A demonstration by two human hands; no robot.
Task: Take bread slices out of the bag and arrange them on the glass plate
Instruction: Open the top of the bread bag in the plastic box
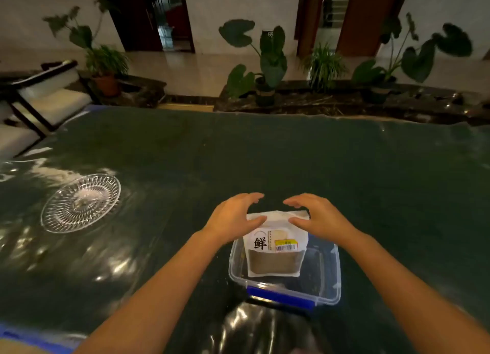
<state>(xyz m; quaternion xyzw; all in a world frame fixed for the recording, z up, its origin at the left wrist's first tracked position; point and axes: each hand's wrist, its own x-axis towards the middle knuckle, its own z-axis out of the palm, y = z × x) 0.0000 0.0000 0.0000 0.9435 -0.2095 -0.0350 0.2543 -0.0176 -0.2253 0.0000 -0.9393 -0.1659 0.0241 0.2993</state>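
Note:
A white bread bag (275, 245) with a black character, a yellow sticker and a clear window stands upright in a clear plastic box (328, 282). The bread shows only dimly through the window. My left hand (234, 217) and my right hand (316, 215) hover at either side of the bag's sealed top, fingers spread and curved. Both thumbs touch or nearly touch the top edge; neither hand has closed on it. The glass plate (79, 204), ribbed and with nothing on it, lies on the table far to the left.
The table (265, 154) is covered with a dark green cloth under shiny clear film. The plastic box has a blue latch (278, 296) on its near side. A chair (45, 99) stands past the far left corner, with potted plants (265, 70) beyond the far edge.

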